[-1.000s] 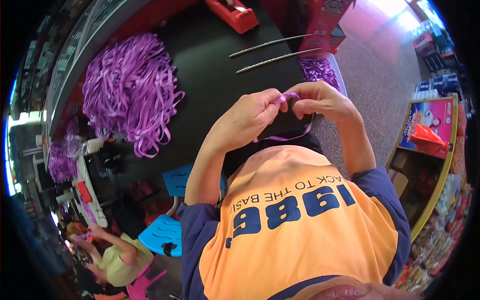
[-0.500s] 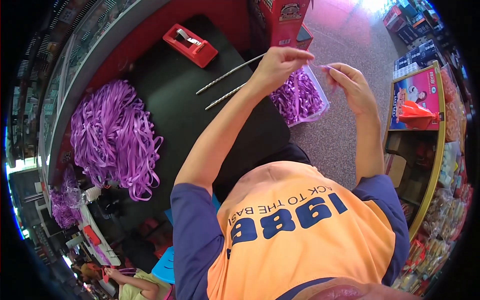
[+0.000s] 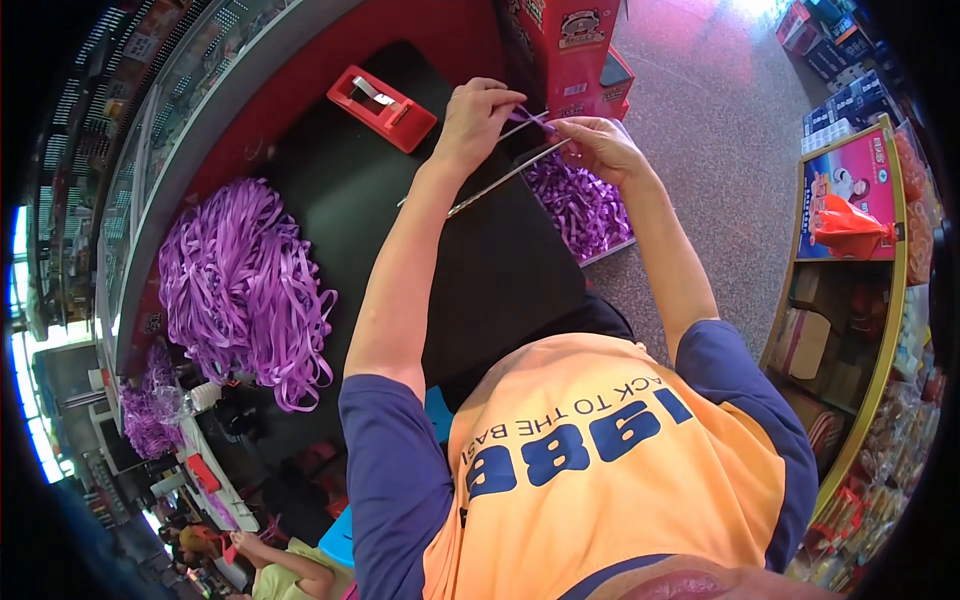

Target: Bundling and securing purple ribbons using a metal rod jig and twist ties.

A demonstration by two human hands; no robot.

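Note:
My left hand (image 3: 473, 128) pinches a short purple ribbon (image 3: 528, 114) beyond the far side of the black table. The fingertips of my right hand (image 3: 606, 150) are closed on the ribbon's other end. Two thin twisted metal rods (image 3: 508, 178) slant across the table, and their far ends come up close to both hands, where the ribbon lies over or against them; I cannot tell which. Below my right hand stands a white tub (image 3: 610, 250) holding many shiny purple ribbon pieces (image 3: 578, 208).
A big heap of purple ribbon loops (image 3: 245, 290) lies at the left of the black table (image 3: 480, 265). A red tape dispenser (image 3: 382, 108) sits at the back. Red boxes (image 3: 575, 60) stand beyond the tub. Shelves (image 3: 850, 300) rise at the right; another person (image 3: 290, 570) sits lower left.
Both hands have moved left, from above the tub to the far ends of the rods, with the purple ribbon between them. More of the right forearm crosses beside the tub.

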